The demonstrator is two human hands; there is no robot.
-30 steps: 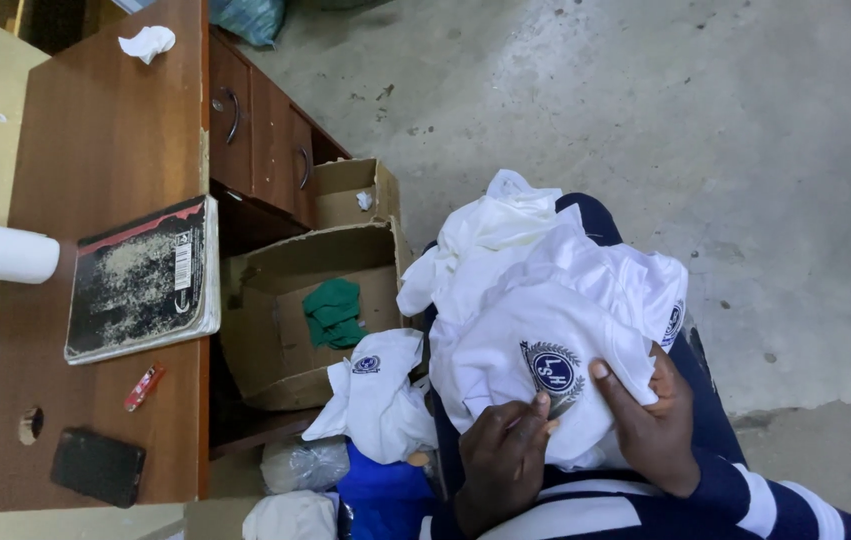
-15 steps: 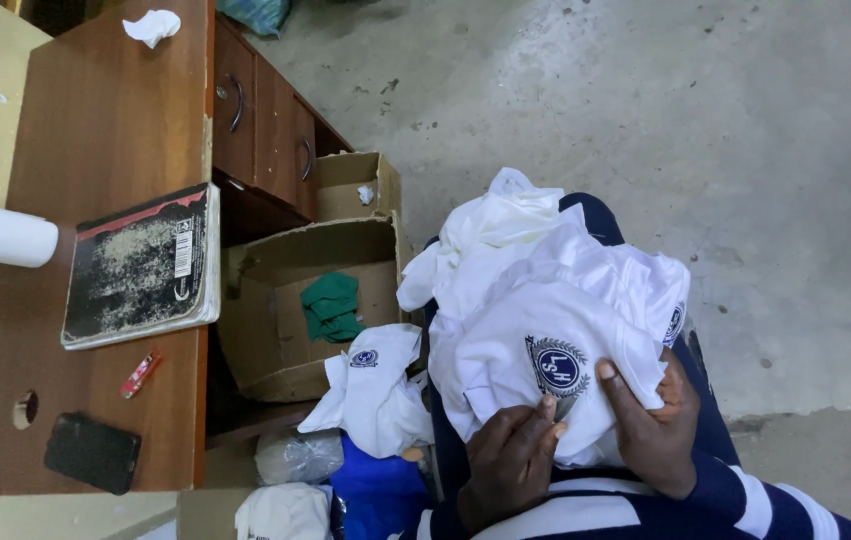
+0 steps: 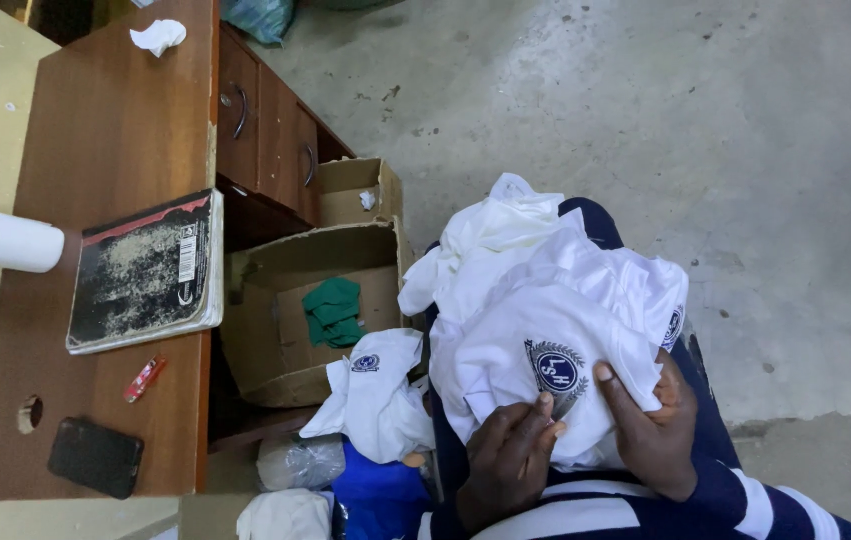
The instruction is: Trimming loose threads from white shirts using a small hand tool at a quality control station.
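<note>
My left hand (image 3: 507, 460) pinches the white shirt (image 3: 545, 340) on my lap, fingertips at the round blue badge (image 3: 555, 370); my right hand (image 3: 650, 420) grips the same cloth beside it, thumb on top. I count two badges on this pile, the second (image 3: 672, 327) half hidden at the fold beyond my right hand. Left of my left hand hangs another white shirt (image 3: 375, 395), then two cardboard boxes (image 3: 345, 260), one green cloth (image 3: 333, 312), and the surface (image 3: 115, 150) with one book (image 3: 145, 270).

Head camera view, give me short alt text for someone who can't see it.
Both hands, left hand and right hand, hold a white shirt with a round blue badge on the lap. Beside them, a cardboard box and a wooden desk.
</note>
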